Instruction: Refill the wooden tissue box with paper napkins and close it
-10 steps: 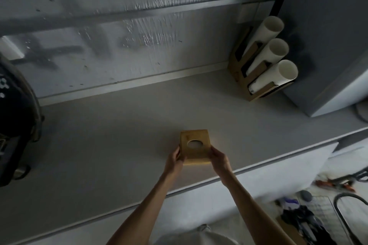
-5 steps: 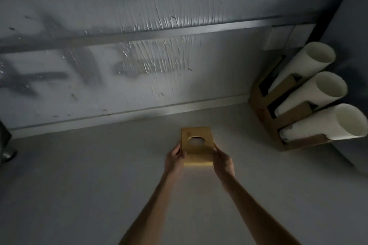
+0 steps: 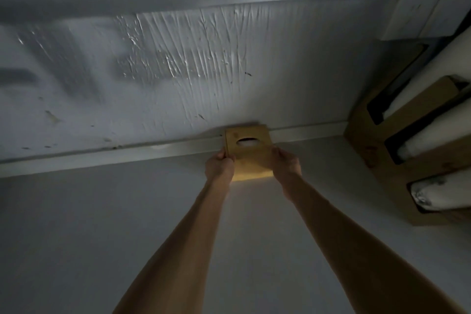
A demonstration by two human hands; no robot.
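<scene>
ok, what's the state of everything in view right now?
wooden tissue box: lid on, white napkin showing in the oval opening, at the back wall.
left hand: grips the box's left edge.
right hand: grips the box's right edge.
wooden rack: loaded with slanted white rolls.

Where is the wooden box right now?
In the head view, the box is mid-frame by the back wall, held between the left hand and right hand.
</scene>
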